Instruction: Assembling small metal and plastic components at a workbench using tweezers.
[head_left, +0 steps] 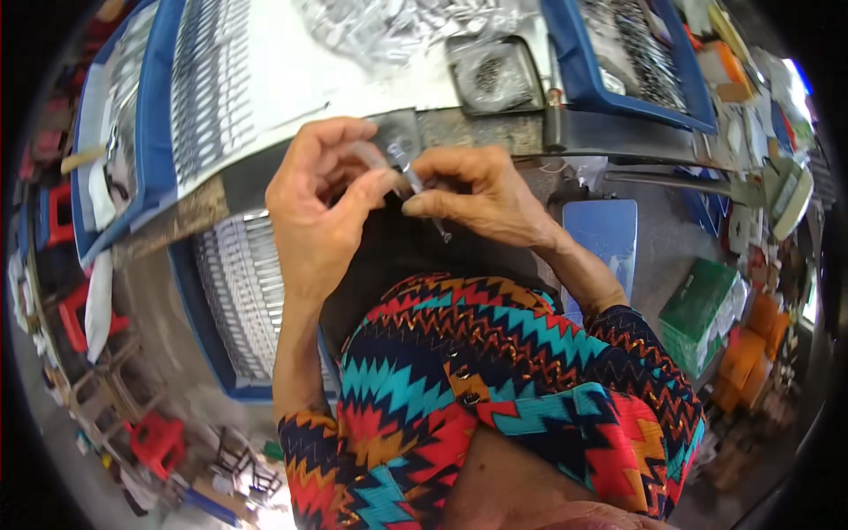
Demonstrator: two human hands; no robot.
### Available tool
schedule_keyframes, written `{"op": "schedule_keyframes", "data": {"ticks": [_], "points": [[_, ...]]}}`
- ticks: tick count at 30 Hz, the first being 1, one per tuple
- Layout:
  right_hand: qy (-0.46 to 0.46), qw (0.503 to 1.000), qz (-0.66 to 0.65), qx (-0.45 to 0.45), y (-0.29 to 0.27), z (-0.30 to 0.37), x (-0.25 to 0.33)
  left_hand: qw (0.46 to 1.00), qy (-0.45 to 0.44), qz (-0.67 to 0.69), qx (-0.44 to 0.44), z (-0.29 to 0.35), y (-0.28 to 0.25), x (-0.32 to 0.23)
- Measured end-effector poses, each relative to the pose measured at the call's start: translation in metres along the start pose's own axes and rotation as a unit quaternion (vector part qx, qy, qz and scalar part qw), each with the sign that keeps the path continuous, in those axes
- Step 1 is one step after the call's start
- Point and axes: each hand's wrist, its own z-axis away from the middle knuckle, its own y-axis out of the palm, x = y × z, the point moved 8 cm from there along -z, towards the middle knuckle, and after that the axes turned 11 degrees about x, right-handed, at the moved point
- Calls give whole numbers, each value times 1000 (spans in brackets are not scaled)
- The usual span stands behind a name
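Both hands meet just above the picture's centre, over the near edge of the bench (pixel 477 128). The left hand (pixel 314 208) pinches a small clear tube (pixel 371 157) between thumb and fingers. The right hand (pixel 481 194) has its fingers closed on a thin metal pin (pixel 422 196) whose tip points toward 5 o'clock. At 11 o'clock a blue tray (pixel 159 106) holds rows of thin metal pieces; at 1 o'clock a second blue tray (pixel 574 62) holds more. At 12 o'clock a small clear dish (pixel 521 88) holds tiny dark parts.
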Motion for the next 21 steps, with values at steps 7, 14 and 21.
{"op": "schedule_keyframes", "data": {"ticks": [7,14,21], "points": [[18,999,-32,-28,12,0,-5,982,-45,182,-31,7,-6,36],[33,996,5,-83,2,5,-13,975,-58,215,-10,11,0,49],[-7,995,10,-99,-2,2,-14,971,-50,235,-9,12,1,53]]}}
